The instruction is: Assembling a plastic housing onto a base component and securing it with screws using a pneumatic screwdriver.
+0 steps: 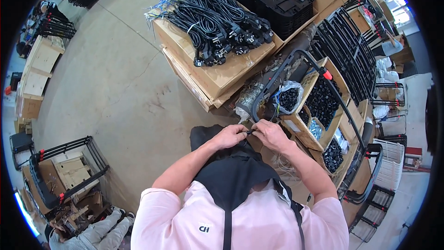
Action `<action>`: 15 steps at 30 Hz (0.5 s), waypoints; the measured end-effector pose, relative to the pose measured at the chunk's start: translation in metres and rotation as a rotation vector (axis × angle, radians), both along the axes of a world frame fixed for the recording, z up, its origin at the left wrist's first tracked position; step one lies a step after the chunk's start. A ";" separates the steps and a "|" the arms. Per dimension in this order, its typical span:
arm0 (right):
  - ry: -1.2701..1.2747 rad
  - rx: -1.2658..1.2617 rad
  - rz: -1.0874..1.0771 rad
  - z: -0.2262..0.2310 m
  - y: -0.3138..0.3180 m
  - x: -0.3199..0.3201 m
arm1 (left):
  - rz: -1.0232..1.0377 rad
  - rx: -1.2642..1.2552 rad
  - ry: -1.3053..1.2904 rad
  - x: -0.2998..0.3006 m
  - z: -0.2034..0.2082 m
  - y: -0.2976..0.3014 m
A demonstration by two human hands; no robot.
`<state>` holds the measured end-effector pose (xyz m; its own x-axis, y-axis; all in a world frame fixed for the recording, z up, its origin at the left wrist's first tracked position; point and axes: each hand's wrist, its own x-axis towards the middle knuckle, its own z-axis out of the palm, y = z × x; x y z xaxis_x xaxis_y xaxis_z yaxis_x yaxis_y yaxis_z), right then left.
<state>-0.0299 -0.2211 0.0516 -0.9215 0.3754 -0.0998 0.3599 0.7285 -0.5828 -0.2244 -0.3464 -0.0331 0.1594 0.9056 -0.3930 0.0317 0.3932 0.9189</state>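
In front of my chest, my left hand (230, 137) and my right hand (272, 136) meet with the fingers pinched together. Between the fingertips is a small black piece (250, 132), too small to tell its kind. Just past my right hand rises the bent end of a black tubular handle frame (255, 106). It carries a red clip (327, 74) and runs across the parts box to the right. A black apron (229, 180) hangs below my hands, and thin pale wires (283, 165) show beside my right forearm.
A wooden box (296, 124) with small black parts and a bag (290, 96) of them stands at right. Black power cables (217, 23) lie on a carton (203, 76) ahead, beside stacked black plastic housings (286, 4). At lower left, a person's legs (108, 231) show near black frames (88, 157).
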 end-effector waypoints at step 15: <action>0.174 0.090 0.068 -0.003 0.000 -0.004 | 0.017 -0.139 -0.116 -0.001 0.002 0.011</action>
